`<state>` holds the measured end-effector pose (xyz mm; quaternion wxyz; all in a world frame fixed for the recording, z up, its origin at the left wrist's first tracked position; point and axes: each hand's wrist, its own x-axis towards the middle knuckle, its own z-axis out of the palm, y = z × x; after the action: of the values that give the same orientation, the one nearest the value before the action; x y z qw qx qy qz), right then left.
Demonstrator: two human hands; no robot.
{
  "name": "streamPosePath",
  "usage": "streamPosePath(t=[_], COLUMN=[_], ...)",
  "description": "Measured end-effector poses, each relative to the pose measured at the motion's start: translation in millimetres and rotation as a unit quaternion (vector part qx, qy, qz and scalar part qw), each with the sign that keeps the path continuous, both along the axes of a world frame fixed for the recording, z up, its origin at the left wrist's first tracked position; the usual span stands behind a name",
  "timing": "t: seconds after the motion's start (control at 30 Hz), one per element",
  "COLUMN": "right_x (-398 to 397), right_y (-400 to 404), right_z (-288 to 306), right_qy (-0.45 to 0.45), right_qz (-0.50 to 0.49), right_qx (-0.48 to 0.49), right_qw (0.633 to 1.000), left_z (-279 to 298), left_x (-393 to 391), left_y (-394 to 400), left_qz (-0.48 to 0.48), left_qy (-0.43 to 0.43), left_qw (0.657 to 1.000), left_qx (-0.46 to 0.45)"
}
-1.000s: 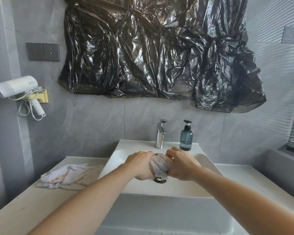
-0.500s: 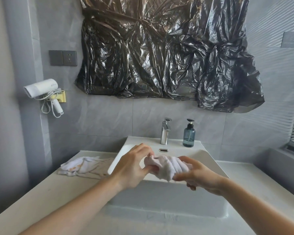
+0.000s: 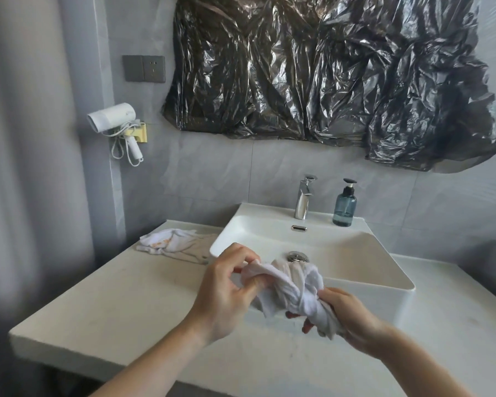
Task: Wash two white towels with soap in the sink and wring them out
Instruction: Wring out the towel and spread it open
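Low in the centre of the frame, 2 hands hold 1 twisted white towel over the near edge of the sink. The left hand pinches the towel's left end between curled fingers and thumb, the other fingers loosely bent. The right hand, lower and to the right, has its fingers wrapped round the towel's twisted right end, a short tail of cloth sticking out below the palm. Between the hands the towel bunches in ropy folds, in front of the drain. The sink is a white rectangular basin in the centre right of the frame, set on a pale counter. At the back rim stand a chrome tap and, just to its right, a blue soap bottle with a black pump. The 2nd towel lies crumpled on the counter left of the sink, touching the basin's left corner, with faint orange marks on it. In the upper half of the frame a crinkled black plastic sheet covers the wall. At left hang a white hairdryer in a yellow holder and, above it, a grey socket.
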<state>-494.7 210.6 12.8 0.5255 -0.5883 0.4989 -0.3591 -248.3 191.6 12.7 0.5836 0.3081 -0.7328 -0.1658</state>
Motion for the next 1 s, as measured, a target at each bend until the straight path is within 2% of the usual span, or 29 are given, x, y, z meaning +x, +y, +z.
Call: streamPosePath(t=[0.1,0.2,0.3,0.33,0.4,0.47,0.57,0.7,0.77,0.87,0.93,1.0], right_x=[19,34,46,51,64,73,71,52,40,9,-12,-27], right_y=[3,11,24,28,33,35,35,26,21,19,20,21], right_z=[-5,0,11,12,9,5,9,12,8,9,18,31], right_qy=[0.018,-0.014,-0.050,-0.030,0.067,0.144,0.130,0.183,0.151,-0.020,-0.071,-0.077], right_qz=[-0.015,-0.071,-0.067,-0.052,-0.033,-0.063,-0.093,-0.194,-0.273,-0.382,-0.410,-0.416], right_qx=[-0.003,-0.027,-0.072,-0.087,-0.125,-0.165,-0.191,-0.217,-0.213,-0.181,-0.163,-0.159], right_qw=[1.000,0.997,0.994,0.994,0.989,0.974,0.969,0.939,0.926,0.906,0.895,0.892], left_z=[6,15,17,16,15,16,18,18,17,23,31,37], left_x=[16,36,53,56,57,54,52,42,34,40,51,54], left_y=[10,8,3,0,-5,-10,-16,-11,-12,-22,-31,-38], left_qz=[-0.012,-0.029,-0.042,-0.045,-0.059,-0.078,-0.108,-0.130,-0.111,-0.080,-0.058,-0.020], left_qy=[0.008,0.017,-0.037,-0.055,-0.051,-0.029,-0.014,-0.001,0.043,0.153,0.109,-0.010], left_qw=[1.000,0.997,0.996,0.995,0.992,0.988,0.983,0.981,0.982,0.974,0.983,0.992], left_qx=[0.024,0.063,0.071,0.074,0.099,0.131,0.148,0.145,0.148,0.148,0.138,0.124])
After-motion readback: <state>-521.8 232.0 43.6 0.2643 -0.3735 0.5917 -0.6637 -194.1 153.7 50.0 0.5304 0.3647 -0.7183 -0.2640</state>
